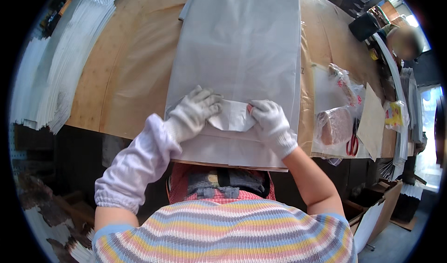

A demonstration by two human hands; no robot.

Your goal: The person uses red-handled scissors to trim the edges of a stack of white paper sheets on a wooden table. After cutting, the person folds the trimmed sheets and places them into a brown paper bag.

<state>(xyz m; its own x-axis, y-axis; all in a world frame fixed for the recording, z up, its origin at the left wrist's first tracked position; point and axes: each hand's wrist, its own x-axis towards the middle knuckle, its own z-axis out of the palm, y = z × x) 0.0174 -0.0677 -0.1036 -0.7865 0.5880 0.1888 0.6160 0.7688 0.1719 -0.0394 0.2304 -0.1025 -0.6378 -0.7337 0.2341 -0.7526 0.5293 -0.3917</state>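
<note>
A large stack of smooth grey-white paper sheets or bags (237, 44) lies lengthwise before me. At its near end, a small flap (230, 116) with angled corners is folded over. My left hand (195, 111), in a white knit glove, rests flat on the flap's left end with its fingers stretched out. At the flap's right end, my gloved right hand (267, 116) is closed, pinching the edge between thumb and fingers. A reddish fingertip shows at that glove. What lies under the palms is hidden.
Brown paper (144, 72) covers the table. Thick stacks of folded white paper (74, 62) stand at the left. On the right lie red-handled scissors (353, 144), a clear-wrapped brownish block (334, 125) and a beige sheet (371, 123). Another person (404, 41), blurred, is at the far right.
</note>
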